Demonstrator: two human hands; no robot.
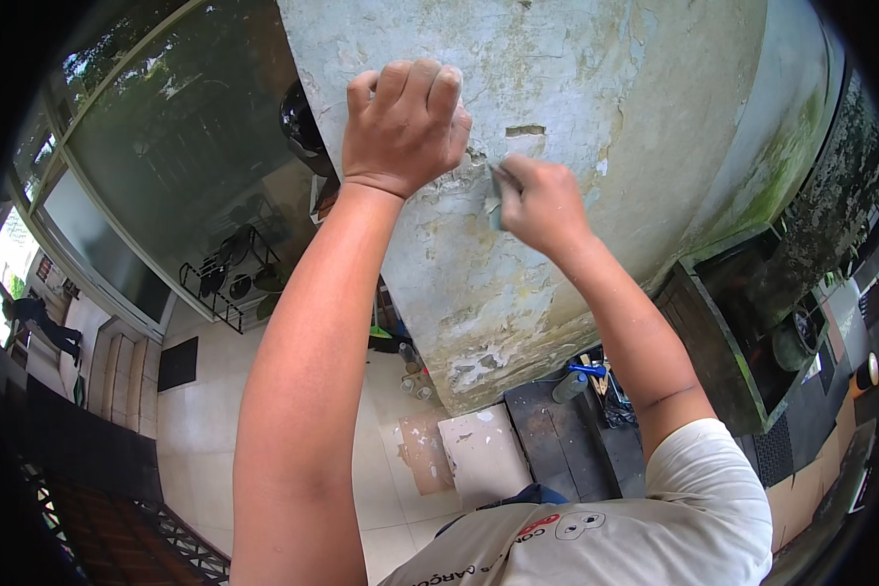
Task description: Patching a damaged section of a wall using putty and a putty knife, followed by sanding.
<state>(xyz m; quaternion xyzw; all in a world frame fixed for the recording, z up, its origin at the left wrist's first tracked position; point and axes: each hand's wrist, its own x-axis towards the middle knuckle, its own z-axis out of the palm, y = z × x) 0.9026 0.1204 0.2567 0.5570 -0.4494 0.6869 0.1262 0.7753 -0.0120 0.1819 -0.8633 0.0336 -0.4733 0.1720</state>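
My left hand point(405, 127) is raised in front of the peeling wall point(547, 59), its fingers curled over and dusty at the tips. The palm side is turned away, so whatever it may hold is hidden. Lower and to the right, my right hand point(545, 203) pinches a thin, flat grey-green piece point(495, 207) against the wall surface. I cannot tell whether it is a scraper blade or a sheet. Beside these fingers the paint is chipped, and a small rectangular recess point(525, 131) shows just above.
Below the wall, a grey bottle point(569, 388) and a blue-handled tool point(587, 370) stand by dark boards point(562, 439). A planter box point(718, 342) is at right. Glass panels point(195, 117) and a shoe rack point(227, 278) are at left. Cardboard point(426, 451) lies on the tiles.
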